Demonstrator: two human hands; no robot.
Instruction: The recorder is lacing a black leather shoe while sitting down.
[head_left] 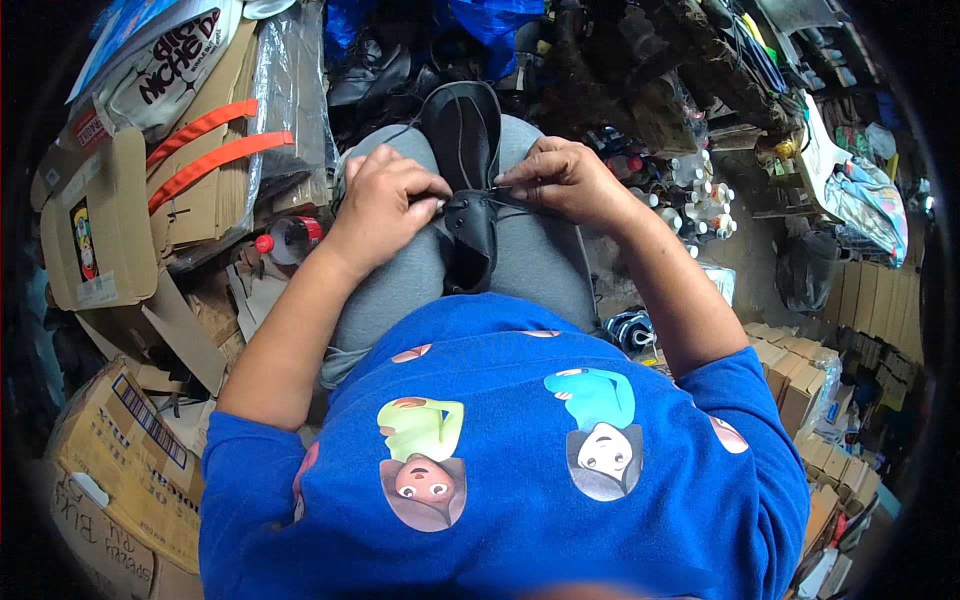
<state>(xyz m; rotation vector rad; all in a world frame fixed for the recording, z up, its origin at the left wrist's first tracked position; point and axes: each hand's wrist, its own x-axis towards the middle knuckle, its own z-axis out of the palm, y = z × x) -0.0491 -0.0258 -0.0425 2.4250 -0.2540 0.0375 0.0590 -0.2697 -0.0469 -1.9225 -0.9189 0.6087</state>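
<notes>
Seen from here, a black shoe (472, 245) sits on the person's lap, toe toward the belly, with the right hand (578, 182) pinching a black lace (530, 210) between thumb and forefinger at the shoe's right side. Left hand (385, 200) curled in at the opposite edge, fingertips nearly together (whether they grip anything, I cannot tell). Off left: a red-capped bottle (292, 240) and two orange strips (222, 180) near stacked cardboard (225, 205).

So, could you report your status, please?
Left hand, right hand pinched, either side of black lace-up shoe. Shoe on grey-trousered lap, toe toward torso. Nothing visibly blocking.
</notes>
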